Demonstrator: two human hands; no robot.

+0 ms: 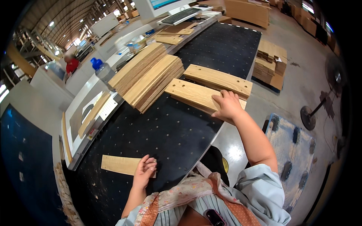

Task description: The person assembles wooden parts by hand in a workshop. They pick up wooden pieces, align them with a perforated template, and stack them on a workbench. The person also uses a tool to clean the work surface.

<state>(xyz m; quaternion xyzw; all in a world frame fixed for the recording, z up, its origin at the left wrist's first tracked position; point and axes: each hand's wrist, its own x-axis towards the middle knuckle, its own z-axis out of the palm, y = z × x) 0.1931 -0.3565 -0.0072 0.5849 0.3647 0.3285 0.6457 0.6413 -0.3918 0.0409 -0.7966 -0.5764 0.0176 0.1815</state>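
A thin light-wood strip (pixel 120 164) lies flat on the black table near its lower left. My left hand (pixel 144 171) is over the strip's right end, its fingers loosely bent and a little apart, not closed around it. Farther right, my right hand (pixel 229 106) grips the right end of a wooden board (pixel 194 93) with small holes, fingers on top and thumb at the near edge. More wood shows beneath that board. Just behind it lies a second drilled board (pixel 217 79), parallel to it.
Two tall stacks of wooden boards (pixel 152 81) stand left of the drilled boards. A side ledge holds a blue-capped bottle (pixel 102 71), papers and a keyboard (pixel 181 16). Right on the floor are stacked wood pieces (pixel 266 66), a fan (pixel 308 116) and a worn blue-edged platform (pixel 290 150).
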